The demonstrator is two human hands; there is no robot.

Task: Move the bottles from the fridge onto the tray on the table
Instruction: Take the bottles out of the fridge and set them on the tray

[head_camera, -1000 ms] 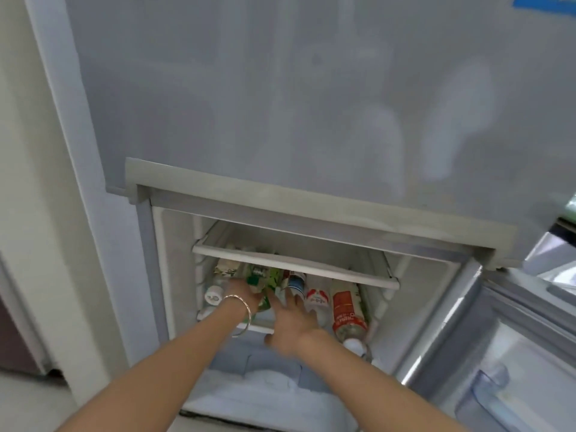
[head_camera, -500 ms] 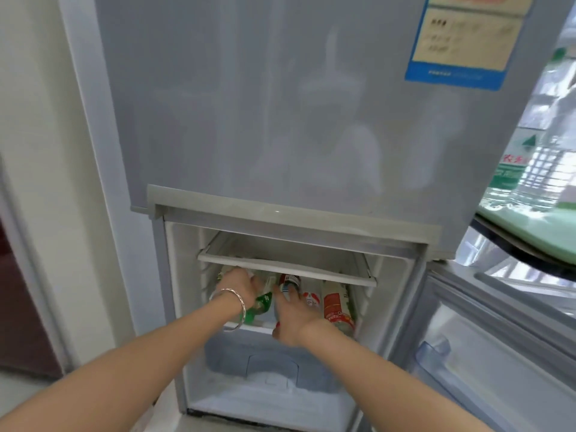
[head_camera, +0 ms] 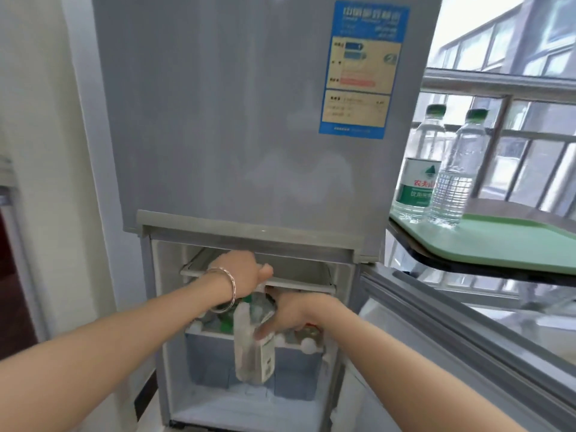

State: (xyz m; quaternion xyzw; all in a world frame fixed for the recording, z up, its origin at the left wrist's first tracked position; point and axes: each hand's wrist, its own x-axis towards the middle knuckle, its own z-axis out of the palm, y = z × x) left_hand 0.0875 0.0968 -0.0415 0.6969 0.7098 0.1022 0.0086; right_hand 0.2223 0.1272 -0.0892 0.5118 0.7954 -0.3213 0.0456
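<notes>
1. Half a second ago both our hands were reaching into the lower compartment among the lying bottles; now a clear bottle is out in front of the compartment, upright in the lower middle of the frame.
2. The view has also lifted: the green tray on the desk at right now shows two water bottles standing on it.
3. Our left hand, with a bangle at the wrist, is closed around the top of the clear bottle, near the shelf edge.
4. Our right hand is partly open, its fingers pressed to the bottle's side.
5. Other bottles lie in the fridge behind the bottle, atop the blue drawer.
</notes>
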